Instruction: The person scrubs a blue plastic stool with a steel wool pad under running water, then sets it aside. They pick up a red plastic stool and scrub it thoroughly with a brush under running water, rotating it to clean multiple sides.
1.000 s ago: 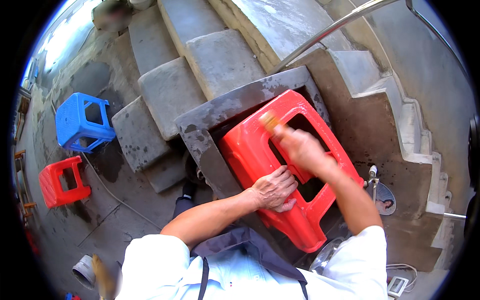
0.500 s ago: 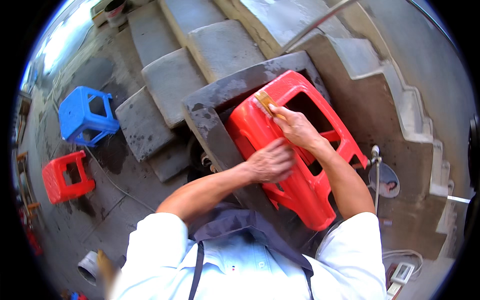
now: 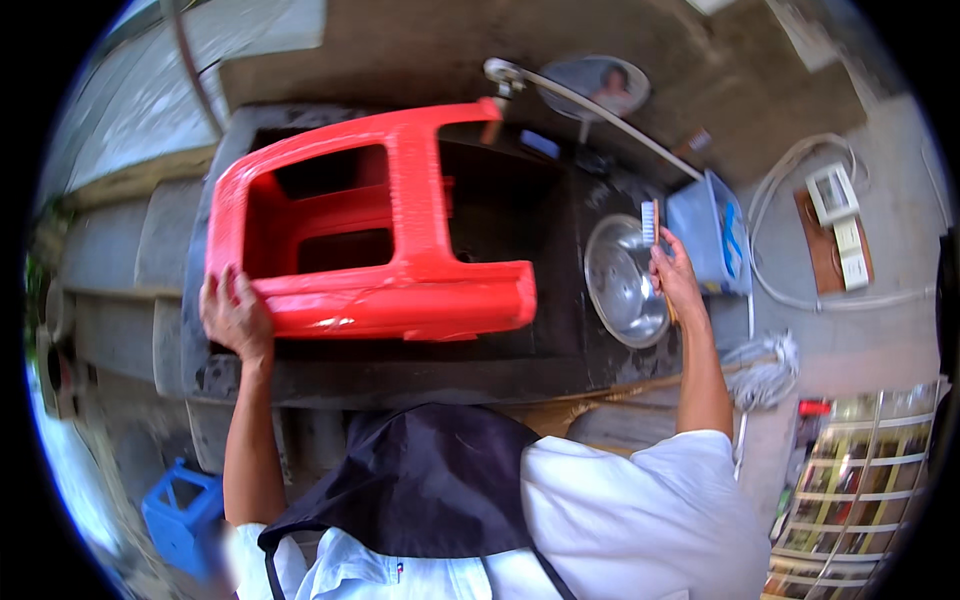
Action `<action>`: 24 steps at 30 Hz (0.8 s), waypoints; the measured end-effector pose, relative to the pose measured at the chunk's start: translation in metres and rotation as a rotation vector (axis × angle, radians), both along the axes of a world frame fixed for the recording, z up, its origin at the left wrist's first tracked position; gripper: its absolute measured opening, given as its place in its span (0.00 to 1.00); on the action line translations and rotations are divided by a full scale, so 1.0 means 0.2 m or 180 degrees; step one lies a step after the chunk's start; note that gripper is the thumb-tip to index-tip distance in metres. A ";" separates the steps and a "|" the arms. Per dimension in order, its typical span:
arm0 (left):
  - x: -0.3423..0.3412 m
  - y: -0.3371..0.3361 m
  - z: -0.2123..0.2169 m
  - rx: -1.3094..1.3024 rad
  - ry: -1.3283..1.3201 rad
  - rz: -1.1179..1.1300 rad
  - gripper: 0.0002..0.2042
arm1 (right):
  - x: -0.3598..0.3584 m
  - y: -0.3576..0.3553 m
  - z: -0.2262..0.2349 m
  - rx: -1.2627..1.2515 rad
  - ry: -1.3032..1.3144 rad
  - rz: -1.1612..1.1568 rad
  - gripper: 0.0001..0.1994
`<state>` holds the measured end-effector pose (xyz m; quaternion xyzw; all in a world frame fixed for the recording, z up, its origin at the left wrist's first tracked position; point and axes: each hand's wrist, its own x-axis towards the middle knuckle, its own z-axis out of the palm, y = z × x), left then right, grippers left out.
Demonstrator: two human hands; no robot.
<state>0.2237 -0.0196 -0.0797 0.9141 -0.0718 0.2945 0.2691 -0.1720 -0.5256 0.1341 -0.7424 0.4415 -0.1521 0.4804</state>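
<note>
A red plastic stool (image 3: 415, 220) lies on its side across the dark stone sink (image 3: 520, 180), its legs pointing right. My left hand (image 3: 237, 315) grips its near left corner at the seat end, fingers over the edge. Off to the right, my right hand (image 3: 680, 275) is closed around the handle of a scrub brush (image 3: 651, 222) with pale bristles. The brush is over the right rim of a round metal basin (image 3: 618, 280), apart from the stool. I cannot tell whether the brush touches the basin.
Right of the basin stands a blue plastic bin (image 3: 705, 225). A tap (image 3: 503, 75) with a pale pipe and a round mirror (image 3: 597, 85) are behind the sink. A mop head (image 3: 765, 370) lies to the right. A blue stool (image 3: 185, 510) stands at lower left.
The view has swung to the right. My right hand has taken the brush off the stool and over to the basin. My left hand now holds the stool's seat end.
</note>
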 end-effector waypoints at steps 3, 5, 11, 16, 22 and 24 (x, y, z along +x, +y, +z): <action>0.00 0.02 -0.02 0.0125 0.0390 0.0060 0.18 | -0.42 -0.18 -0.21 -0.0618 0.1488 -0.0300 0.26; 0.01 0.01 -0.03 0.0076 0.0558 -0.0086 0.20 | -0.63 -0.29 -0.44 -0.0915 0.1786 0.0240 0.28; 0.04 0.10 0.01 0.0168 0.0768 -0.0077 0.20 | -0.39 -0.25 -0.79 -0.1326 0.2143 0.0680 0.30; 0.11 0.11 -0.05 0.0183 0.0745 -0.0209 0.20 | -0.36 -0.38 -0.87 0.2510 -0.0021 -0.0034 0.16; 0.15 0.23 -0.22 0.0028 -0.0090 -0.0303 0.17 | -0.24 -0.25 -0.58 0.3083 -0.1161 0.0132 0.07; 0.08 0.12 -0.15 -0.0108 -0.0312 -0.0385 0.16 | -0.15 -0.08 -0.34 0.2513 -0.1137 0.0664 0.07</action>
